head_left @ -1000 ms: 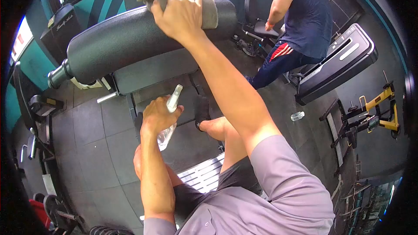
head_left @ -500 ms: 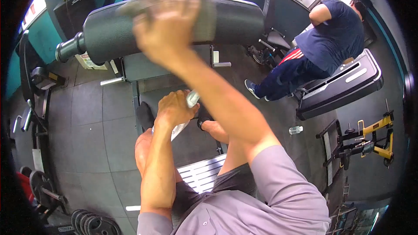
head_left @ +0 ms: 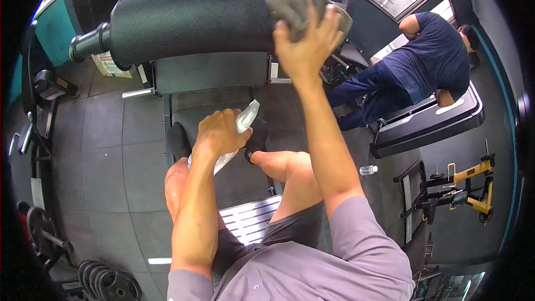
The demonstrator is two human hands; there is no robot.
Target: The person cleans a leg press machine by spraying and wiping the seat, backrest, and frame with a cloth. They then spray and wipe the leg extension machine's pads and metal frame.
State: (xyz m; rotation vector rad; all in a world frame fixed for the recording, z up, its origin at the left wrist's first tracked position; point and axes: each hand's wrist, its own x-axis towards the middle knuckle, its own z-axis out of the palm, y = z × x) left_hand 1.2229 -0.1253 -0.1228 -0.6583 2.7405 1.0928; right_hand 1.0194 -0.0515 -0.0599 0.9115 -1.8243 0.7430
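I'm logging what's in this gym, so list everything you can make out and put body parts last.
Roller pad: one, black, upper centre
Flat pad: one, dark grey, below it
Cloth: one, grey, roller's right end
Held bottle: one, clear, left hand
Floor bottle: one, clear, right
Slatted panel: one, white, between legs
Frame: one, yellow-black, right
Weight plates: several, black, lower left
Other person: one, navy clothes, upper right
Left hand, right hand: bare
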